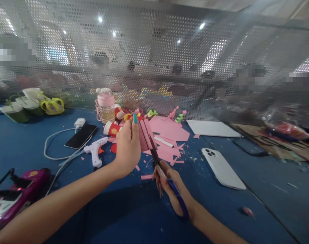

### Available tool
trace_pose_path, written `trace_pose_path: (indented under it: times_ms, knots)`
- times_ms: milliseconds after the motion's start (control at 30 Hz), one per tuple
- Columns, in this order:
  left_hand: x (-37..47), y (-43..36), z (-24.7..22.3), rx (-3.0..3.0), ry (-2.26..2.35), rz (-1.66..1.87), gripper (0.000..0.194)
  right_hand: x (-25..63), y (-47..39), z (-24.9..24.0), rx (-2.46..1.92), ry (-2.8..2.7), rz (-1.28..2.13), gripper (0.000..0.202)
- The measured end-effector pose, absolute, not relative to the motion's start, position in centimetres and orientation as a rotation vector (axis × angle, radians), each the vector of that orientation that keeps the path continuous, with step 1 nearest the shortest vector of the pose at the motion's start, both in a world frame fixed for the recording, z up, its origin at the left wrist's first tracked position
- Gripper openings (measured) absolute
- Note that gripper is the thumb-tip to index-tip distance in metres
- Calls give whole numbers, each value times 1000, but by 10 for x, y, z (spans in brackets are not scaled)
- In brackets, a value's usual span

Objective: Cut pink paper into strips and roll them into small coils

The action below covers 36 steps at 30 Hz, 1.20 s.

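My left hand (128,147) is closed on a folded piece of pink paper (145,134) marked with dark lines, its thumb raised at the top edge. My right hand (173,184) grips scissors (178,198) with dark blue handles. Their dark blades point up and lie close to the right edge of the held paper; whether they touch it I cannot tell. Behind the hands lie larger pink sheets (169,127), a white marker (163,141) and pink scraps (146,177).
On the blue table (113,210) are a white glue gun (94,151), black phone (81,136), cable, pink-lidded bottle (106,105) and red cup (111,129) to the left. A white phone (223,168) and white board (212,128) lie right. A perforated metal screen (144,44) stands behind.
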<state>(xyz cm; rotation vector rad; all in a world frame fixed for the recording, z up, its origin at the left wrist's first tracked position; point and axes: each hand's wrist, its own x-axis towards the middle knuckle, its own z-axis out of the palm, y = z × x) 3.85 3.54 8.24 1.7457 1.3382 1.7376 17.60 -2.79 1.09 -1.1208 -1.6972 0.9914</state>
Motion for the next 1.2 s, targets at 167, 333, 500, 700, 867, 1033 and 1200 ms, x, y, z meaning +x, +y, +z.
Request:
trace_pose_path:
  times_ms: [167, 333, 500, 700, 867, 1033, 1200]
  knots:
    - [38, 35, 83, 1748, 1367, 1718, 24, 176, -28, 13, -1156, -1746, 935, 42]
    - [39, 34, 84, 1735, 1379, 1722, 26, 176, -28, 15, -1223, -1760, 889, 43]
    - [39, 34, 84, 1743, 1364, 1716, 24, 176, -28, 13, -1178, -1761, 876, 43]
    - [40, 33, 85, 1743, 1344, 1761, 21, 177, -29, 13, -1204, -1750, 881, 42]
    - [40, 33, 85, 1758, 1371, 1752, 21, 175, -29, 14, -1240, -1756, 873, 42]
    - [40, 32, 85, 1760, 1361, 1751, 21, 175, -29, 16, -1220, -1775, 883, 43]
    - [41, 32, 84, 1722, 1332, 1780, 22, 175, -28, 13, -1190, -1778, 905, 42]
